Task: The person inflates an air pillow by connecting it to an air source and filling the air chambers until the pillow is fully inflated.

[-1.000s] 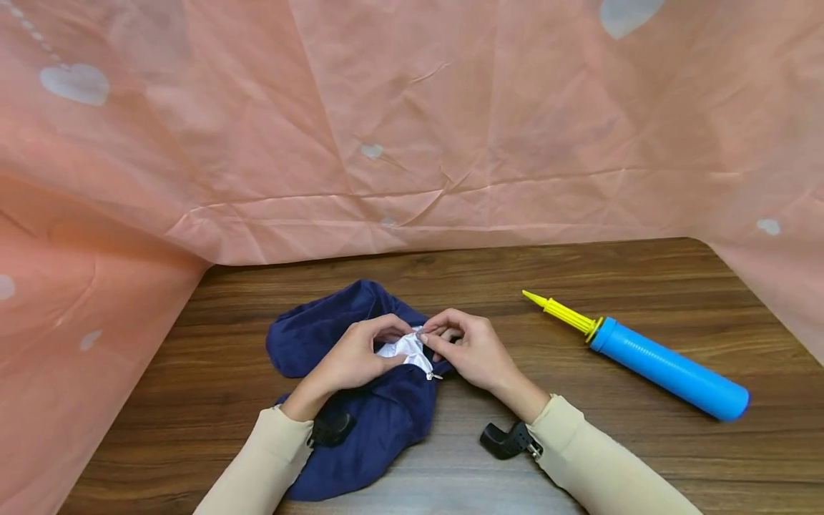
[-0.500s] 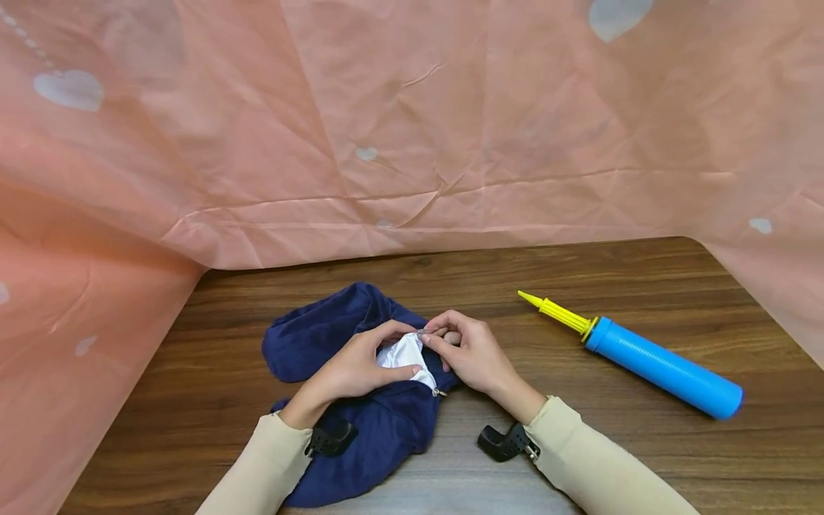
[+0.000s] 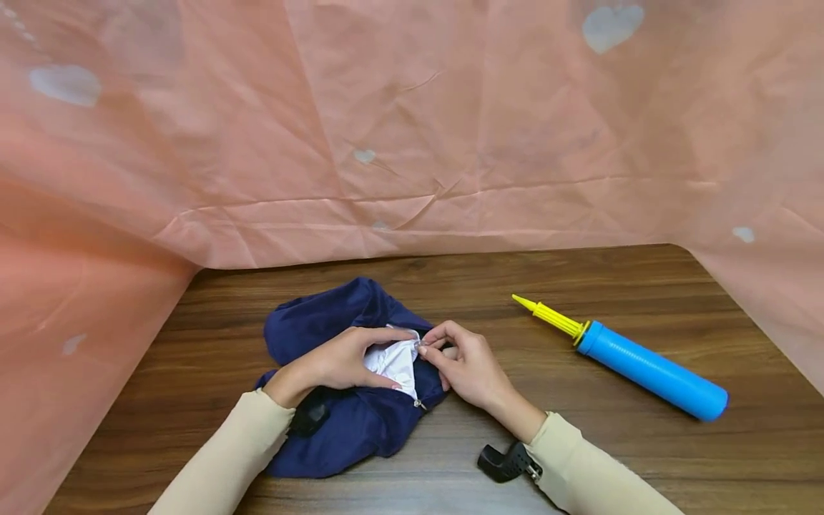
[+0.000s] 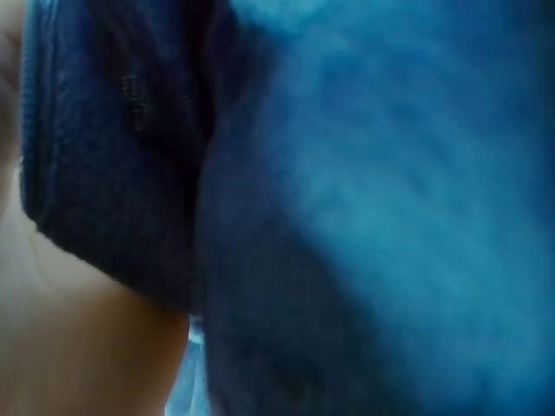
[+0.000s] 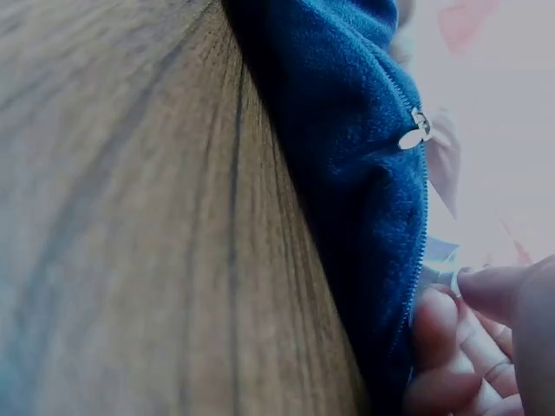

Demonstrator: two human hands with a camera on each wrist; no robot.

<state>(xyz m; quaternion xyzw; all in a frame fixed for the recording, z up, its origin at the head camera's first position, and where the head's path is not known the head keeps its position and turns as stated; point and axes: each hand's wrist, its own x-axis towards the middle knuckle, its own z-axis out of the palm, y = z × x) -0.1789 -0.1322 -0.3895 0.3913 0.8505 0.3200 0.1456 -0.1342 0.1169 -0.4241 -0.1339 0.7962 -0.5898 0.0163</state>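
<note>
A navy plush U-shaped neck pillow (image 3: 322, 315) lies limp on the table, its zip open and a white inner liner (image 3: 393, 365) showing. My left hand (image 3: 335, 361) grips the liner at the opening, fingers along the far edge and thumb along the near one. At the right end of the liner, my right hand (image 3: 473, 368) pinches a small clear valve (image 3: 420, 343) between thumb and forefinger. The zip pull (image 3: 418, 404) hangs near the lower end of the opening. In the right wrist view the zip pull (image 5: 414, 136) sits above the pinching fingertips (image 5: 438, 316). Navy plush (image 4: 416, 191) fills most of the left wrist view.
A blue hand pump (image 3: 653, 368) with a yellow nozzle (image 3: 556, 319) lies on the wooden table (image 3: 483, 465) to the right. A pink curtain (image 3: 418, 129) with pale hearts hangs behind and on both sides.
My left hand has spread wider and shifted left, so more of the white liner shows. My right hand keeps its pinch on the valve. The zip pull has moved slightly down and left.
</note>
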